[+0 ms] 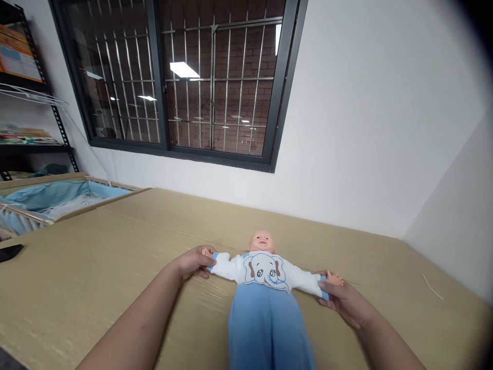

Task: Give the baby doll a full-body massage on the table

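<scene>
A baby doll [262, 240] lies on its back on the tan table, its head toward the wall and both arms stretched out sideways. It wears a white and blue outfit [269, 318] with an elephant face on the chest. My left hand [194, 262] grips the sleeve cuff at the doll's arm on the left, thumb on top. On the other side my right hand [339, 295] pinches the opposite blue cuff, with the doll's small hand showing past it. The lower ends of the trouser legs run out of view at the bottom.
The tan table [115, 257] meets a white wall below a barred window [215, 92]. At left stand a crib with blue lining [65, 195] and a black shelf rack [57, 118]. A dark flat object [11, 252] lies at the left edge, a thin pale strip [432, 287] at right.
</scene>
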The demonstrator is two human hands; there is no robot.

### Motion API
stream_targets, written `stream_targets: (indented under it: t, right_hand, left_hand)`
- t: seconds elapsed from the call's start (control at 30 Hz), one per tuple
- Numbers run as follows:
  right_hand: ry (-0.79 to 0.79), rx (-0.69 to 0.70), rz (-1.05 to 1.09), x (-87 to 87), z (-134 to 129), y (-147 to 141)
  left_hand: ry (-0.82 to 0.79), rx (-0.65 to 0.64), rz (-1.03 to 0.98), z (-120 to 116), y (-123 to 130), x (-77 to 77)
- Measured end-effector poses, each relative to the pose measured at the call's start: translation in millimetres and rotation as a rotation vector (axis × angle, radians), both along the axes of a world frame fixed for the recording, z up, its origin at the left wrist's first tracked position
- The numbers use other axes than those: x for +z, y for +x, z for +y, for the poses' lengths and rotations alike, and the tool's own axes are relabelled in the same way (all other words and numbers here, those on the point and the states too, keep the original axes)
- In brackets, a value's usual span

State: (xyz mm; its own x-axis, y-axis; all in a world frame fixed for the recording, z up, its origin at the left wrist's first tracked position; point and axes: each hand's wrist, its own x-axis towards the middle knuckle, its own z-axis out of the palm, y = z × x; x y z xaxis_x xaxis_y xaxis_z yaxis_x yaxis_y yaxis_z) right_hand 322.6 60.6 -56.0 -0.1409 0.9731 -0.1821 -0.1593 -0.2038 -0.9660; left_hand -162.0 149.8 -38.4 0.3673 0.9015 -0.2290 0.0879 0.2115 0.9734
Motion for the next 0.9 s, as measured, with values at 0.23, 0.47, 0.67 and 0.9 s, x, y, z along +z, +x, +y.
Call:
stream_targets:
  t: [0.23, 0.47, 0.67, 0.9]
  right_hand:
    - [0.048, -0.027, 0.025, 1.6, -2, 1]
    - [0.039, -0.008, 0.02, 9.8, -8, 1]
    - [0.097, 0.144, -0.004, 20.7, -13, 9]
    - [0.053, 0.258, -0.161, 27.7, -10, 1]
  left_hand:
    - [0.065, 0.119, -0.008, 3, -4, -0.6]
    - [0.051, 0.023, -0.017, -2, -3, 0.5]
    - [0.057, -0.012, -0.018, -4, -2, 4.0]
    - [0.059, -0.049, 0.004, -3, 0, 6.3]
